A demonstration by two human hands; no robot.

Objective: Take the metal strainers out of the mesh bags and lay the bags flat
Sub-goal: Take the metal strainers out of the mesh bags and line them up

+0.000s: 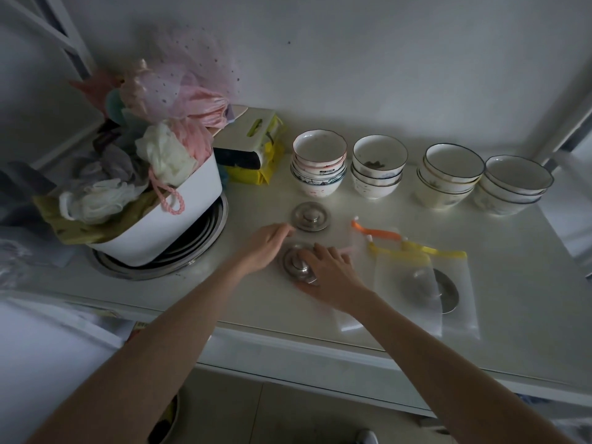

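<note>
Both hands seen over the white desk [400,322]. Right hand [333,277] laid on a metal strainer [296,262], fingers curled around its right edge, a pink-ribboned mesh bag [347,318] flat beneath the wrist. Left hand [266,248] just left of that strainer, fingers narrow, pinched near something too small to tell. A second strainer [310,216] sits bare just beyond. To the right, two yellow-ribboned mesh bags [455,293] overlap, each with a strainer inside; an orange ribbon [376,232] lies behind them. Four bowl stacks [378,171] lined along the wall
</note>
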